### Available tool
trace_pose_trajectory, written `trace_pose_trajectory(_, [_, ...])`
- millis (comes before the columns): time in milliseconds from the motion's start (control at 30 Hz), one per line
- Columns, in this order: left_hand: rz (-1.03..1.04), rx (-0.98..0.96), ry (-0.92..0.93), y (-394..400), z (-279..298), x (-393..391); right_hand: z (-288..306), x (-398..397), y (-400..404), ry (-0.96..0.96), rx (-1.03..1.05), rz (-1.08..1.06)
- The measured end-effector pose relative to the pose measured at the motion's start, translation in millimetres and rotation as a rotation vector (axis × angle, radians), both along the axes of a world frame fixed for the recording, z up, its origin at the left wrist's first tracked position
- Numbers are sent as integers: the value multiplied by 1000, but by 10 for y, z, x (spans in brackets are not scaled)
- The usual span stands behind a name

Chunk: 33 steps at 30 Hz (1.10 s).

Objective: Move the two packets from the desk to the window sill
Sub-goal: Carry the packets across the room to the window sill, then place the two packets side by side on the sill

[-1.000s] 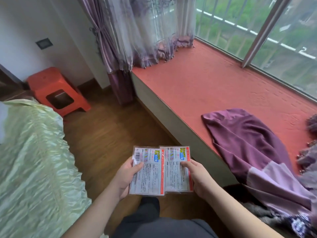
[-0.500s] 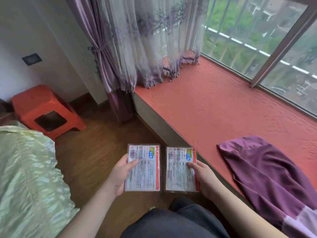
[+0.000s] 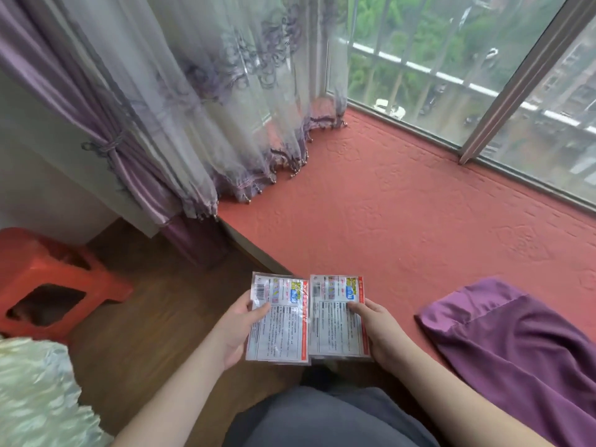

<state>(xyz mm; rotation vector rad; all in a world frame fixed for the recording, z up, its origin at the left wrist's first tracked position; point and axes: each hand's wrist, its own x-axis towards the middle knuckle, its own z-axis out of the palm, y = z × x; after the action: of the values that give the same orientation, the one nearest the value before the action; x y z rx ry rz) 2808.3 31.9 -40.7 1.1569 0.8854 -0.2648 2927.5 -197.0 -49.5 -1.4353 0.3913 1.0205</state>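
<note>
I hold two flat printed packets side by side, white with red edges and small text. My left hand grips the left packet by its left edge, thumb on top. The right packet is held at its right edge by my right hand. Both packets hover at the near edge of the wide window sill, which is covered in red embossed material. The right packet is over the sill's edge; the left one is over the wooden floor.
A purple cloth lies on the sill at the right. Sheer and purple curtains hang down onto the sill's far left end. An orange plastic stool stands on the floor at left, and a shiny green bedspread is at lower left.
My view has moved closer to the sill and turned toward the window. The packets, apart half a second ago, are side by side again and nearer the sill's edge.
</note>
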Motion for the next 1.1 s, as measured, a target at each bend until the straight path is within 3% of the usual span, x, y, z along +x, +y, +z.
trace_pose_trajectory(133, [-81, 46, -10, 226, 28, 550, 27, 327, 177, -23, 1, 34])
trace_pose_trajectory(367, [-182, 24, 14, 610, -12, 1201, -44, 677, 361, -23, -7, -87])
trace_pose_trajectory(633, [-445, -17, -31, 1249, -177, 1979, -87, 959, 1004, -19, -47, -340])
trace_pose_trajectory(867, [-572, 24, 49, 1943, -386, 2414, -262, 955, 1552, 19, -77, -589])
trace_pose_trajectory(1100, [-551, 64, 113, 2096, -803, 2720, -581, 994, 1684, 27, -151, -684])
